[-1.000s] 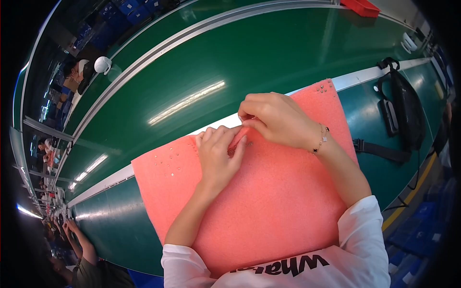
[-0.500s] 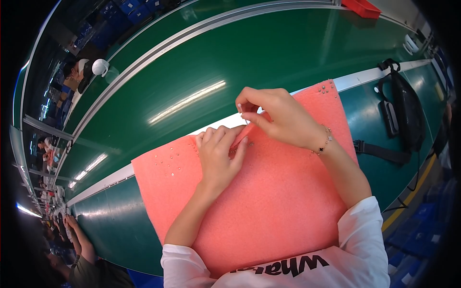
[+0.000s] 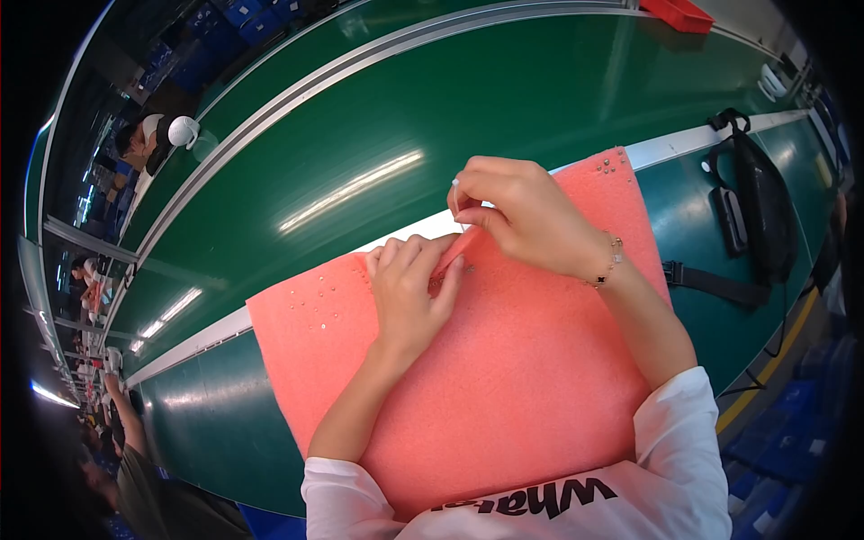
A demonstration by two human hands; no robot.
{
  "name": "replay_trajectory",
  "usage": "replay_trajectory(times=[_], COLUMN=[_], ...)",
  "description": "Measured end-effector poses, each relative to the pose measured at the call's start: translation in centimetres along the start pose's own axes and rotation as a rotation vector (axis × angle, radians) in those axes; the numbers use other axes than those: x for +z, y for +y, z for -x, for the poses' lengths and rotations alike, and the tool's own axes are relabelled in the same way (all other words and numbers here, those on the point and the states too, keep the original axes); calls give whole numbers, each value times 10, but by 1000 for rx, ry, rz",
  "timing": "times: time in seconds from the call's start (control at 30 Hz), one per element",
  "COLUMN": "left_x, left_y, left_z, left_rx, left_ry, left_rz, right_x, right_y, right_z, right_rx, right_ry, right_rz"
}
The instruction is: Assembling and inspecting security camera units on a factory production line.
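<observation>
A pink foam sheet [image 3: 522, 387] lies on the green work surface in front of me. My left hand [image 3: 409, 292] rests flat on the sheet near its far edge, fingers pressing small silvery parts [image 3: 450, 274] against the foam. My right hand [image 3: 517, 216] is raised just above the sheet's far edge, thumb and fingers pinched on a tiny pale piece [image 3: 455, 191]. A bracelet sits on my right wrist. More small silvery parts [image 3: 319, 301] lie scattered on the sheet's left part, and a few [image 3: 612, 165] near its far right corner.
A green conveyor belt [image 3: 360, 144] with grey rails runs beyond the sheet. A black bag with straps [image 3: 760, 211] lies at the right. A red tray [image 3: 679, 13] sits at the far top. Other people work along the line at the left [image 3: 148, 144].
My right hand has lifted from the sheet's far edge and now holds a tiny piece pinched above it. My left hand has stayed in place.
</observation>
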State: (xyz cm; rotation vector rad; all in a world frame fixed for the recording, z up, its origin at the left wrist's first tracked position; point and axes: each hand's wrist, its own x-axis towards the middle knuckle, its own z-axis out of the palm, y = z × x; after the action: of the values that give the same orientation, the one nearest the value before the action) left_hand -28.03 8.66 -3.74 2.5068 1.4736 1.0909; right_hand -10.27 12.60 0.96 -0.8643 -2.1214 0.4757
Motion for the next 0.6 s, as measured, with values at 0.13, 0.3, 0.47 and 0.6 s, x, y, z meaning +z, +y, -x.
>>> replay_trajectory(times=[0.13, 0.3, 0.47, 0.6], left_x=[-1, -1, -1, -2], left_y=[0, 0, 1, 0], left_z=[0, 0, 0, 0], left_rx=[-9, -6, -11, -11], left_ry=[-12, -9, -8, -3], left_rz=[-8, -1, 6, 1], right_x=[1, 6, 8, 8], right_y=[1, 1, 1, 1], right_z=[0, 2, 2, 2], right_rx=[-28, -33, -46, -57], right_ry=[-7, -23, -5, -2], right_rz=[-45, -9, 32, 36])
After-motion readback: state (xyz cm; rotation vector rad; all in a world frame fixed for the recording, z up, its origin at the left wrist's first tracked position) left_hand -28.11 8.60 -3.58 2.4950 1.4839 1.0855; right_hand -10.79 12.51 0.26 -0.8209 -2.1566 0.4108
